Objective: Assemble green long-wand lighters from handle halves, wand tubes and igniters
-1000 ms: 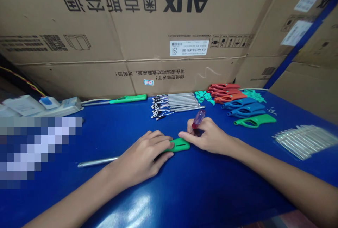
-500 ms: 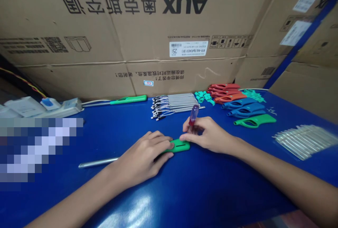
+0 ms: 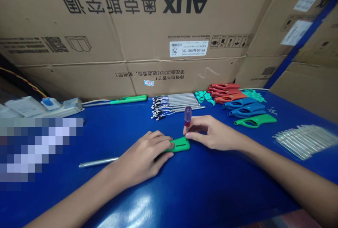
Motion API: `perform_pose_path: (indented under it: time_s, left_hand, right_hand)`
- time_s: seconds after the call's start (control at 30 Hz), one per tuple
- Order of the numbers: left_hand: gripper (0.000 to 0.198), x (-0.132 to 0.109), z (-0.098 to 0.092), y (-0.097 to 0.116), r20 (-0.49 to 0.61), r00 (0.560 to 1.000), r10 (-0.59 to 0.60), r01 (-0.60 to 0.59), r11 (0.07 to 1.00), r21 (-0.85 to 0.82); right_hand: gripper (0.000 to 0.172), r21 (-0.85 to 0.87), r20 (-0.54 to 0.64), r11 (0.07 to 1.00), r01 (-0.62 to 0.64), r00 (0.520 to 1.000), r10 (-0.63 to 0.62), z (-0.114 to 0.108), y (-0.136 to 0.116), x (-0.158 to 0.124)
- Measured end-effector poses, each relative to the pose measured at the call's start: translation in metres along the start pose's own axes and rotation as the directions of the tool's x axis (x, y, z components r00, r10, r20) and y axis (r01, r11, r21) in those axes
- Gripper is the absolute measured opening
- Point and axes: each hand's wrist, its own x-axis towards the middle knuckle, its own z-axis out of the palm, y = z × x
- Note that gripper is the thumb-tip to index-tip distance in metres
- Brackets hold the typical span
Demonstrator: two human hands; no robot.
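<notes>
A green gas lighter point(image 3: 182, 144) lies on the blue table, its slotted handle end showing and its metal tube point(image 3: 97, 162) reaching out left beyond my wrist. My left hand point(image 3: 150, 154) is closed over the lighter's middle, which it hides. My right hand point(image 3: 208, 133) pinches the thin shaft of a screwdriver point(image 3: 188, 117) between thumb and fingers. The screwdriver stands nearly upright, its clear purple-red handle on top. Its tip is at the far right corner of the green handle; the exact contact is partly covered by my fingertips.
Behind stands a large cardboard box point(image 3: 148, 44). Along it lie another green lighter point(image 3: 129, 99), wired metal tubes point(image 3: 182, 102), turquoise caps point(image 3: 203, 96), and red point(image 3: 224, 92), blue point(image 3: 245, 110) and green point(image 3: 256, 120) lighter shells. Silvery tubes point(image 3: 306, 140) lie right, a power strip point(image 3: 70, 106) left.
The screwdriver has swung from a rightward lean to nearly upright, its handle shifting left. My right fingers have opened the view of the lighter's corner slightly. My left hand stays put.
</notes>
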Motion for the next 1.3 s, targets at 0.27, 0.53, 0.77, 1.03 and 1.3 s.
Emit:
perform_pose_path:
  time_s: [0.27,0.53,0.77,1.03,1.3]
  left_hand:
    - [0.015,0.001,0.002,-0.002,-0.006,1.0,-0.002,0.002,1.0,0.01]
    - [0.017,0.001,0.001,0.0,0.008,1.0,-0.011,0.011,1.0,0.01]
    - [0.017,-0.001,0.002,-0.001,-0.002,1.0,-0.014,0.014,1.0,0.025]
    - [0.016,0.001,0.001,0.0,0.002,1.0,-0.009,0.009,1.0,0.019]
    - [0.016,0.001,0.0,0.0,0.018,1.0,-0.022,0.021,1.0,0.013]
  right_hand:
    - [0.02,-0.171,-0.09,0.985,0.04,0.994,-0.056,0.007,0.003,0.0]
    - [0.047,-0.213,-0.188,0.973,0.088,0.974,-0.129,0.02,0.013,0.004]
    - [0.043,-0.307,-0.181,0.949,0.077,0.974,-0.137,0.023,0.013,0.004]
    - [0.019,-0.169,-0.12,0.985,0.03,0.991,-0.051,0.014,0.007,0.002]
    - [0.014,0.103,0.086,0.992,-0.071,0.994,0.062,-0.002,0.0,0.002]
